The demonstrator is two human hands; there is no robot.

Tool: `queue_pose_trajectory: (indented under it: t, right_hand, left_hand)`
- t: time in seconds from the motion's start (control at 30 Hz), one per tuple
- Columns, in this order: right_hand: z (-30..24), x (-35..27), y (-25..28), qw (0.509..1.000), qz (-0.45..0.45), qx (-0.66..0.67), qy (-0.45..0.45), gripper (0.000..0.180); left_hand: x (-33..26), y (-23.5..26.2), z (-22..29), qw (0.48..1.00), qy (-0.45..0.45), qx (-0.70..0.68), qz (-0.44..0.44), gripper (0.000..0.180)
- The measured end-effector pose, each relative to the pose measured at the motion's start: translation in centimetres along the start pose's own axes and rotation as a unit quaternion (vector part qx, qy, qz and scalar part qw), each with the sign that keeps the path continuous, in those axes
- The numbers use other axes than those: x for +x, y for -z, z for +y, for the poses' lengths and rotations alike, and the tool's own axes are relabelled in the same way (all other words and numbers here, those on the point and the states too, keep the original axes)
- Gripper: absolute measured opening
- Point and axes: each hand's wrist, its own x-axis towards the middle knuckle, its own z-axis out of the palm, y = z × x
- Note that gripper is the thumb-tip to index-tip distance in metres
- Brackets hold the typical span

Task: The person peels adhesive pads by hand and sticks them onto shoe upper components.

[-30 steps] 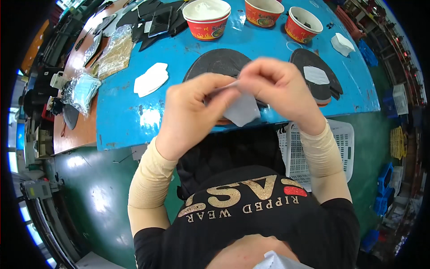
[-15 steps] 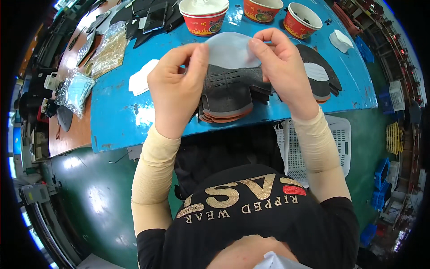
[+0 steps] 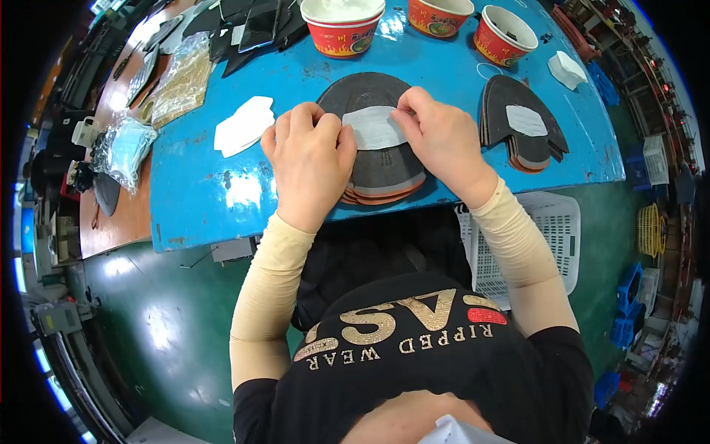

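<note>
A white, fabric-like patch lies across the middle of a stack of black, curved, shoe-upper-like pieces with orange-brown lower edges. My right hand pinches the patch's right edge between thumb and forefinger. At the patch's left end, my left hand has its fingers curled down with the thumb close beside them; its fingertips are partly hidden, and it seems to grip that end. To the right sits a second stack of similar black pieces, a white patch on its top piece.
Loose white patches lie left of my hands on the blue table. Red paper bowls stand along the back, near a dark phone. Folded white paper is at the far right. Below hangs a white plastic basket.
Both hands have come down toward me, bringing the raised white patch onto the black stack. The upper part of the stack, hidden before, now shows.
</note>
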Motion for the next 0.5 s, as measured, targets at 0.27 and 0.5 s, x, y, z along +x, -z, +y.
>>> queue_pose_trajectory:
  t: [0.27,0.5]
  right_hand:
    - [0.4,-0.8,0.7,0.991,0.091,-0.058,0.078,0.023]
    - [0.7,-2.7,1.9,0.985,-0.028,-0.114,0.125,0.041]
  left_hand:
    - [-0.3,0.8,-0.1,0.997,-0.03,-0.055,0.045,0.042]
    - [-0.5,2.6,-0.6,0.955,-0.177,-0.004,-0.239,0.076]
